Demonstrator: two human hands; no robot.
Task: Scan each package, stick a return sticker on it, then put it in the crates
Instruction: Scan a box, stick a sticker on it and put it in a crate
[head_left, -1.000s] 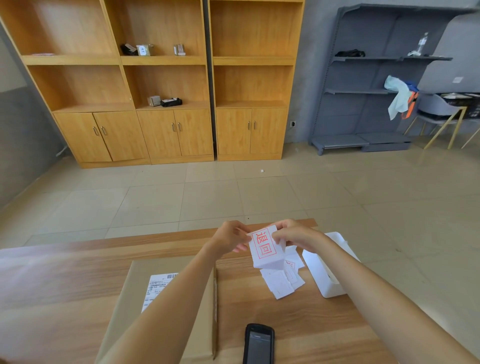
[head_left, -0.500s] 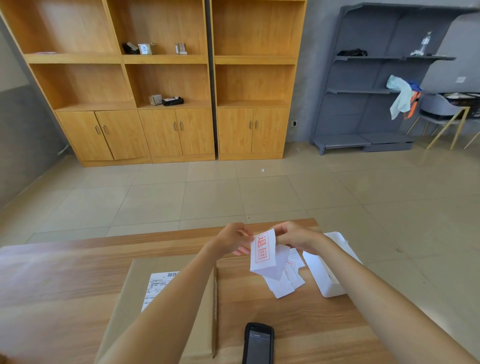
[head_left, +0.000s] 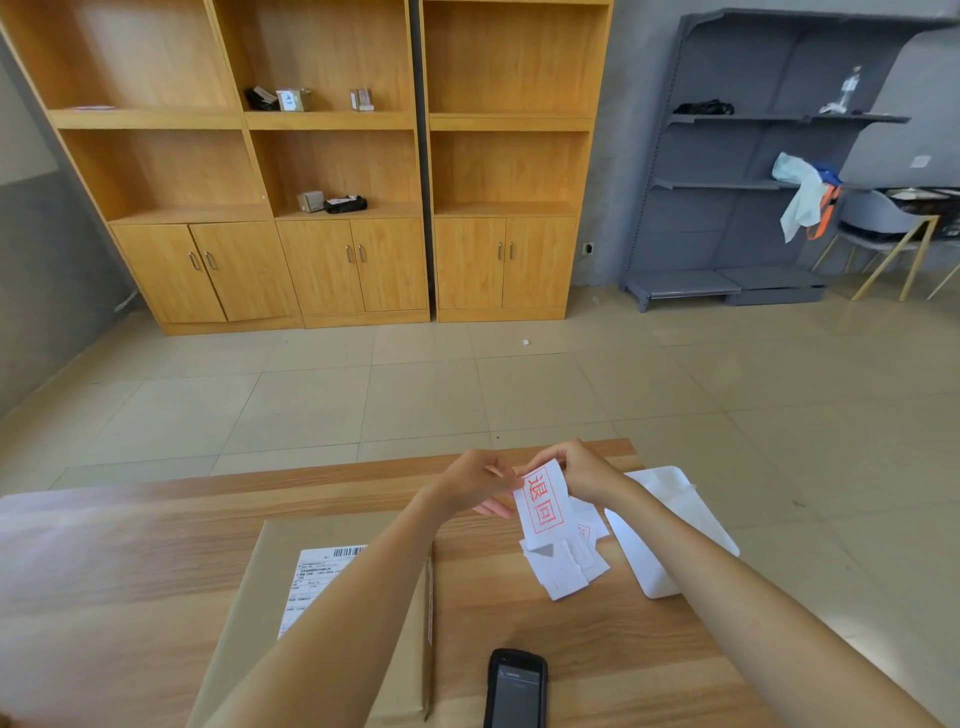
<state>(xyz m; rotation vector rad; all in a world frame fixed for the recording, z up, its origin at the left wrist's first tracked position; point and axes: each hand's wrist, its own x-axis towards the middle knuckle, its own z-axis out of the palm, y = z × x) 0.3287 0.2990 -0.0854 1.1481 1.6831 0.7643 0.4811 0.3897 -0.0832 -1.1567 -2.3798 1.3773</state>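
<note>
A white return sticker (head_left: 543, 506) with red characters hangs above the wooden table (head_left: 104, 571). My right hand (head_left: 582, 470) pinches its top edge. My left hand (head_left: 475, 483) pinches the same sticker at its upper left corner. Under the sticker lies a loose pile of white stickers (head_left: 563, 569). A flat brown cardboard package (head_left: 254, 613) with a white shipping label (head_left: 311, 582) lies under my left forearm. A black handheld scanner (head_left: 516, 688) rests on the table near the front edge.
A white flat tray or pouch (head_left: 670, 525) lies at the table's right edge. Beyond the table is tiled floor, then wooden cabinets (head_left: 332, 208) and a grey metal shelf (head_left: 753, 182) by the far wall. No crates are in view.
The sticker has turned in my hands so its red print faces me more fully and hangs longer. Both hands stay at the same spot above the sticker pile.
</note>
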